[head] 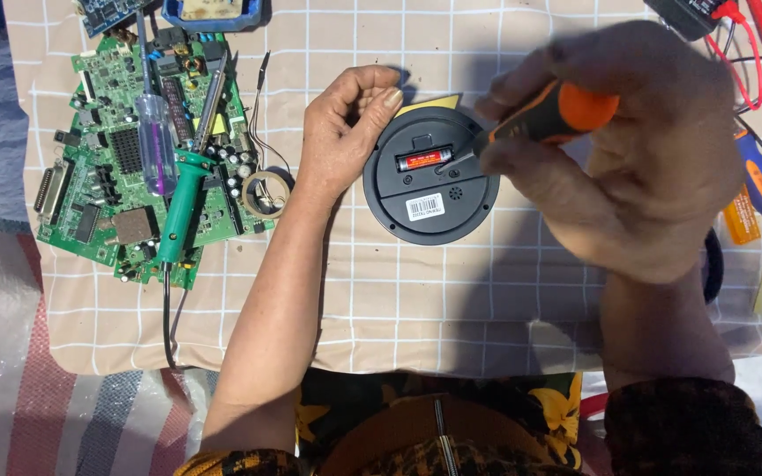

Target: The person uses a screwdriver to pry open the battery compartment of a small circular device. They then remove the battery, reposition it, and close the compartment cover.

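The right hand (654, 167) wraps its grip around an orange-and-black plastic-handled screwdriver (544, 119), fingers pressed tight about the handle. The thin metal tip angles down and left into the open battery bay on the back of a round black plastic device (431, 181). In that bay lies a small red cylindrical battery (423, 159), the tip touching or just beside its right end; which, I cannot tell.

The left hand (346, 132) curls its grip against the device's upper left rim, fingers bent, thumb on top, steadying it on the beige checked cloth of the worktop (416, 300).

Risk, as a judgement: the tip could slip off the battery's end and gouge the plastic or jab the left fingers nearby. The device could also slide on the loose cloth.

Well to the left, a green-handled soldering iron (183, 189) and a clear purple-tinted screwdriver (156, 141) rest on a green circuit board (99, 189).
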